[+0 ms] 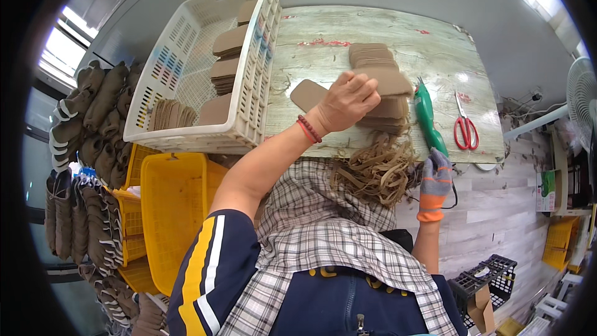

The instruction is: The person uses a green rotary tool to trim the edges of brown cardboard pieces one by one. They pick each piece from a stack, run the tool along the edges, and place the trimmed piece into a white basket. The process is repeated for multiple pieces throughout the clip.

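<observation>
My left hand [351,101], bare with a red bead bracelet, reaches over the table with its fingers pinched on a flat brown fabric piece [393,81] with rounded corners. That piece lies over a stack of similar pieces [372,55] fanned toward the back. Another single brown piece [306,94] lies flat beside my left wrist, partly hidden by it. My right hand [435,177], in a grey and orange glove, is at the table's front edge with its fingers closed around the rear end of green electric scissors [425,112]. Their pointed tip faces away from me.
Red-handled scissors [466,132] lie on the right. A white plastic crate [239,109] holds brown stacks. Brown fabric strips [380,171] heap at the front edge, over my plaid apron. A yellow bin [171,211] stands left, near brown shoe-like pieces [102,99]. A fan [581,96] is far right.
</observation>
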The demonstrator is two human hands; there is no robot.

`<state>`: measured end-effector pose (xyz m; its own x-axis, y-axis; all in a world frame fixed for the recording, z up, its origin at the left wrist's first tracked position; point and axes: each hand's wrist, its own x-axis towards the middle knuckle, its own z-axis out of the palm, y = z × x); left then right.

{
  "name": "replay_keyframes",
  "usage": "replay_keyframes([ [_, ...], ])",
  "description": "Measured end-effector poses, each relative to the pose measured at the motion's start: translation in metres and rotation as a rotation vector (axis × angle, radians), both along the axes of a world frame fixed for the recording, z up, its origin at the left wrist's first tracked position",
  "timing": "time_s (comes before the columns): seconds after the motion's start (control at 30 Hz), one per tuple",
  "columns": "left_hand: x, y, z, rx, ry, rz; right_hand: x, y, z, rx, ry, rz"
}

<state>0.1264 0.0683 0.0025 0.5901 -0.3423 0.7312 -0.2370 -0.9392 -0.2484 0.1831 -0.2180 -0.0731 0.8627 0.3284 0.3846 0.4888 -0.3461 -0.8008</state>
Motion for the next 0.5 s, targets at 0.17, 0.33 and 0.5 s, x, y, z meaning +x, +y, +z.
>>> replay_keyframes([
  [0.17, -0.006, -0.009, -0.033, -0.098, 0.234, 0.096, -0.005, -0.011, -0.015, 0.03, 0.034, -0.016],
  [0.33, -0.027, -0.011, -0.015, -0.196, 0.248, 0.133, -0.008, 0.0, -0.013, -0.022, 0.057, 0.032],
  [0.5, -0.095, 0.005, 0.034, -0.337, 0.168, 0.113, -0.012, 0.013, -0.008, -0.008, 0.125, 0.075],
])
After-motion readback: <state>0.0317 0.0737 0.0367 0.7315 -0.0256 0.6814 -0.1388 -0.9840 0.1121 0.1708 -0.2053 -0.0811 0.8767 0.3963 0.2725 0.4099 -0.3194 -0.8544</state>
